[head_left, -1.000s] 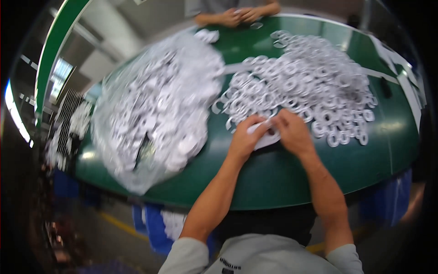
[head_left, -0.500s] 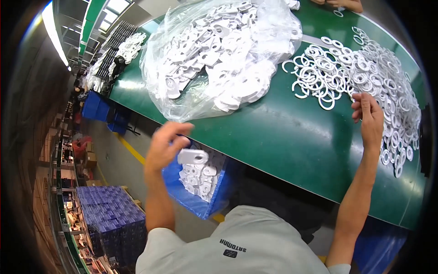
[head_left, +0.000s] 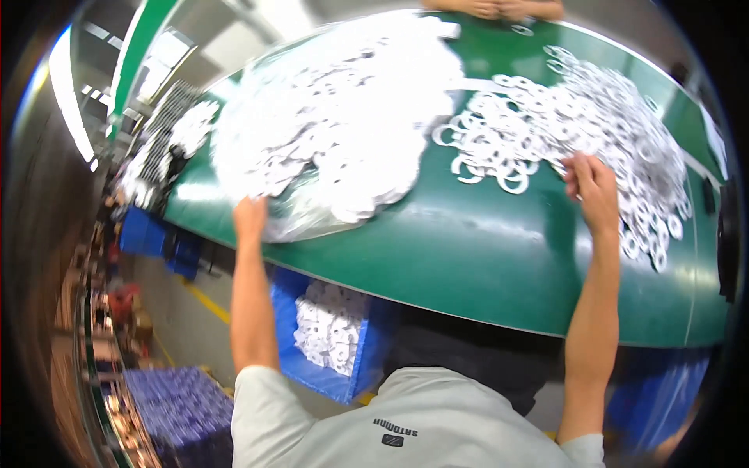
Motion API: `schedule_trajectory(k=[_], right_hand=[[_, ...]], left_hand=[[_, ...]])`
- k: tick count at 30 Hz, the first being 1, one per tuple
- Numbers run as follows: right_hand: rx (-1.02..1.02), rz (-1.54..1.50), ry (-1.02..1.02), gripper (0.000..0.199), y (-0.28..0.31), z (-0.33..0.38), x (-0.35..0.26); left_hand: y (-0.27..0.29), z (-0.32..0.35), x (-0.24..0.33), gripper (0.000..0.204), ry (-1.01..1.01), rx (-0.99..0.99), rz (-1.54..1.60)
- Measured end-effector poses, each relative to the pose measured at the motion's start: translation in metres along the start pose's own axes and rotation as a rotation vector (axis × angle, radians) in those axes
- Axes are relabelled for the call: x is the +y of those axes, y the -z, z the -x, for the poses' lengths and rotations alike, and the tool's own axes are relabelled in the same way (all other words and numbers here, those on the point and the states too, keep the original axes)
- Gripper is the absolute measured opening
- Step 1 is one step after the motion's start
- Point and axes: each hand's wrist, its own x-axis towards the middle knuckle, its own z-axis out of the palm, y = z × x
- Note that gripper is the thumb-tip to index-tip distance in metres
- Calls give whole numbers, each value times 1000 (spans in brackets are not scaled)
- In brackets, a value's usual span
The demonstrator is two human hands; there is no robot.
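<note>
My left hand point(head_left: 250, 217) reaches to the near left edge of a clear plastic bag point(head_left: 300, 222) heaped with white plastic parts point(head_left: 343, 109). Motion blur smears its fingertips, so whether they grip a part is unclear. At the near side of a pile of white rings point(head_left: 546, 125), my right hand point(head_left: 593, 187) hovers with fingers curled together. Anything between those fingers is too small and blurred to make out. Under the table edge, a blue bin point(head_left: 360, 359) holds more white parts point(head_left: 329, 324) with holes in them.
The green table point(head_left: 468, 249) runs across in front of me. Another person's hands point(head_left: 499, 9) rest at its far edge near a single ring point(head_left: 521, 31). Black and white parts point(head_left: 168, 125) lie at the far left, above blue bins point(head_left: 144, 234). Stacked purple boxes point(head_left: 179, 405) stand lower left.
My left hand has gone from over the blue bin up to the bag. The white part just above the bin's contents is no longer in the air. My right hand stays by the rings; the view has shifted.
</note>
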Motion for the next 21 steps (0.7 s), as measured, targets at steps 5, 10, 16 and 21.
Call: schedule_trajectory(k=[5,10,16,21], right_hand=[[123,-101,-10,33,9,-3,-12],[348,19,50,31,34,-4,-15],[35,771,-46,25,32,5,13],[166,991,-211,19,2,7,1]], left_hand=[[42,8,39,29,145,430,558],[64,44,242,26,-79,9,1350],[21,83,405,46,-280,-828,1828],[-21,102,421,52,-235,-978,1791]])
